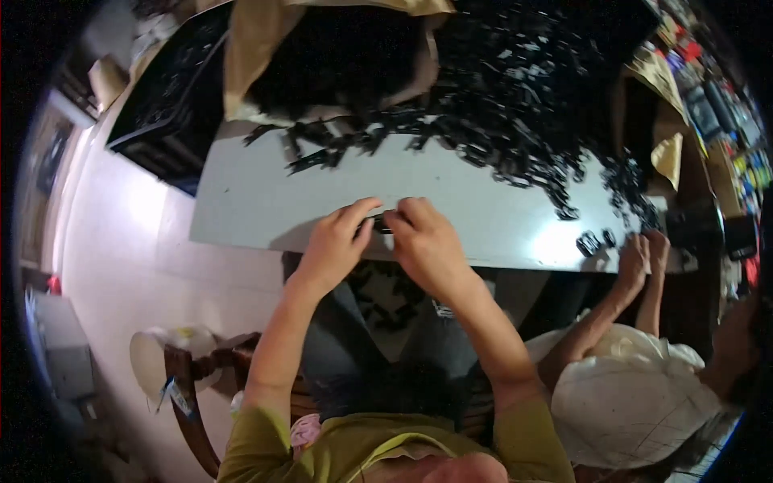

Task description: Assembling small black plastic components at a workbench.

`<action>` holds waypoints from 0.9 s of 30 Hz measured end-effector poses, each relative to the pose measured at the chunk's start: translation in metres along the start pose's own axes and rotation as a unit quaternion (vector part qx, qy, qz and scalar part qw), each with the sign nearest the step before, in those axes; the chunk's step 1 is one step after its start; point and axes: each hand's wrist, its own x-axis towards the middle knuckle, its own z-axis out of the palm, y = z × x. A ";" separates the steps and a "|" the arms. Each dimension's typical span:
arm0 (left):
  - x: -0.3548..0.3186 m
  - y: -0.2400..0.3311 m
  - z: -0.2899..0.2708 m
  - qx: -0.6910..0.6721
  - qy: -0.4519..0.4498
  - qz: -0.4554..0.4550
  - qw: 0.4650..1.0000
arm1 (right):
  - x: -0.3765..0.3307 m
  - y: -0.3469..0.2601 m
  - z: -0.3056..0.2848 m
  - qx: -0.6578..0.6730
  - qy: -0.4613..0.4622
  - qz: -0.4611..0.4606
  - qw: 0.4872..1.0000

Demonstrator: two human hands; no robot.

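At the near edge of the white table (266, 205), a small black plastic part (382, 223) sits between my two hands. My left hand (340, 237) pinches its left side with thumb and fingers. My right hand (423, 237) closes over its right side, hiding much of it, so its exact kind cannot be made out. Beyond my hands spreads a big heap of loose black plastic parts (515, 105), some with ring or buckle-like shapes. Several of these black pieces (314, 149) lie at the heap's near left edge.
A brown paper sack (250, 64) stands open at the back, beside a black crate (173, 97). On my right, a co-worker's hands (640, 256) work at the table edge near small black pieces (592, 241). More black parts (390, 302) lie below the table. A wooden chair (189, 386) stands left.
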 end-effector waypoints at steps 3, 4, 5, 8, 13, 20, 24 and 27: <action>-0.003 0.005 -0.002 0.006 -0.020 -0.019 1.000 | -0.001 0.001 0.000 0.010 0.003 -0.035 0.999; -0.002 0.007 -0.005 -0.010 -0.031 -0.041 0.999 | 0.001 -0.001 0.001 0.023 0.002 -0.033 0.999; 0.000 0.008 -0.007 -0.024 -0.043 -0.063 0.997 | -0.001 -0.001 -0.001 0.015 0.004 -0.023 1.000; 0.001 0.004 -0.003 -0.038 -0.059 -0.041 0.997 | -0.007 0.001 -0.006 0.008 0.012 -0.013 1.000; 0.001 0.010 -0.009 -0.024 -0.099 -0.045 0.994 | -0.012 0.002 -0.009 0.040 -0.021 -0.024 0.999; -0.003 0.010 -0.001 -0.085 -0.067 -0.012 0.994 | -0.020 -0.003 -0.012 0.059 0.001 -0.015 0.998; -0.008 0.010 -0.006 -0.116 -0.096 -0.017 0.988 | -0.028 -0.003 -0.011 0.071 0.027 -0.025 0.997; -0.014 0.007 -0.006 -0.166 -0.109 -0.015 0.980 | -0.033 0.000 -0.024 0.200 0.032 0.089 0.975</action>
